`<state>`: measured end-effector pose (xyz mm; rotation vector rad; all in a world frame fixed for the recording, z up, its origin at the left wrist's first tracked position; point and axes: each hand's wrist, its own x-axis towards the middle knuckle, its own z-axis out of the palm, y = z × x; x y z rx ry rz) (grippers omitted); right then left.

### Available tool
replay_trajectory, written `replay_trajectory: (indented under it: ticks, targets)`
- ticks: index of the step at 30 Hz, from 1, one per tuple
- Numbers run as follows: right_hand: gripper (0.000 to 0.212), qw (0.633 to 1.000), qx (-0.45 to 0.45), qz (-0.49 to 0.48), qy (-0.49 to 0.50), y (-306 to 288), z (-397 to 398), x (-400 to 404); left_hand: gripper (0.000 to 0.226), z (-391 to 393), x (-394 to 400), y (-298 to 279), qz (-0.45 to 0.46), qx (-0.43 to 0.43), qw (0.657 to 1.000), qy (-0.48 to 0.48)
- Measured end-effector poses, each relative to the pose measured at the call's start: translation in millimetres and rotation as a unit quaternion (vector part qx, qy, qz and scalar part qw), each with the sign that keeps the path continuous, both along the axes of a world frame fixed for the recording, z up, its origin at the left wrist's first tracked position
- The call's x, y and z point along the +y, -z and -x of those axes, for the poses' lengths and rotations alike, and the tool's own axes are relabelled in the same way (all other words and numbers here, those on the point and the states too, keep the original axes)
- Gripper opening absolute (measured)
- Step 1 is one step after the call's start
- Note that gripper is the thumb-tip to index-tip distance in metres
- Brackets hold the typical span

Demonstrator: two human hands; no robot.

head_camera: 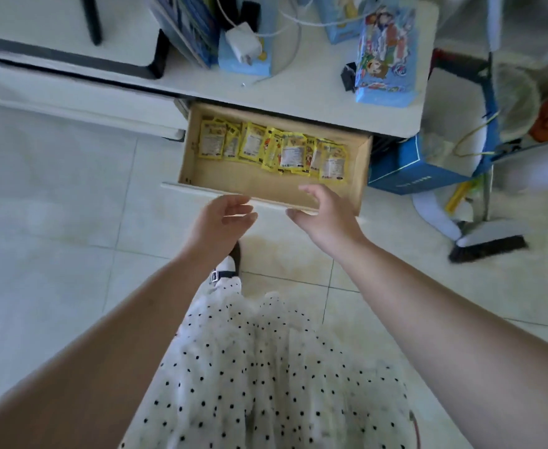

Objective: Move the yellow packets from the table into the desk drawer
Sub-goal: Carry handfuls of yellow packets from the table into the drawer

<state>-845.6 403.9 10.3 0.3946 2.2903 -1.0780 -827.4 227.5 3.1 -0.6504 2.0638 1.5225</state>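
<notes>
**Both grips empty at the drawer front**

Neither grip holds anything. Your left hand (pixel 225 218) hangs loosely curled, palm up, just short of the white drawer front (pixel 201 192), not clearly touching it. Your right hand (pixel 323 212) is spread open, its fingers over the front edge near the right corner, thumb reaching below the lip. That placement, one hand at each side of the front, suits a push to slide the drawer shut, though I judge this from the pose alone.

Inside the wooden drawer (pixel 363 170), the yellow packets (pixel 276 149) lie in one overlapping row along the back half, leaving the front strip of the floor bare. They overlap too much for a firm count; roughly eight or nine show. Laid flat and shallow, they should clear the tabletop edge when the drawer closes.

On the tabletop (pixel 298 95) above, you can see no yellow packet left: only three blue cartoon-printed packs, one white charger (pixel 243 47) with its cable, and a small black object. So the moving looks done, and closing appears to be what remains.
</notes>
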Motion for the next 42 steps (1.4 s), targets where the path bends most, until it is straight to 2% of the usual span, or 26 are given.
replay_trajectory:
  ticks: [5, 10, 18, 23, 26, 31, 42]
  targets:
    - [0.049, 0.998, 0.003, 0.006, -0.061, -67.0, -35.9, -23.5, 0.026, -64.1, -25.5, -62.8, -0.002, -0.008, 0.997, -0.083]
    - [0.048, 0.981, 0.011, 0.008, -0.192, -113.2, -75.9, -52.6, 0.033, -139.2, -63.8, -114.0, -0.023, -0.005, 0.979, -0.201]
    - [0.052, 0.926, 0.018, 0.016, -0.376, -148.0, -155.3, -150.5, 0.026, -281.0, -118.5, -153.8, -0.021, 0.001, 0.921, -0.389]
    - [0.055, 0.876, 0.024, 0.041, -0.479, -165.7, -220.9, -225.1, 0.028, -370.0, -151.3, -169.0, -0.034, 0.014, 0.859, -0.51]
    - [0.053, 0.833, 0.029, 0.047, -0.551, -173.8, -279.2, -274.3, 0.029, -439.7, -172.0, -176.5, -0.027, 0.027, 0.814, -0.58]
    - [0.05, 0.745, 0.036, 0.047, -0.664, -182.9, -390.3, -346.6, 0.027, -566.2, -190.8, -182.4, -0.013, 0.045, 0.742, -0.669]
    - [0.05, 0.543, 0.044, 0.029, -0.838, -169.3, -651.0, -444.2, 0.024, -818.4, -188.9, -166.0, -0.015, 0.042, 0.535, -0.844]
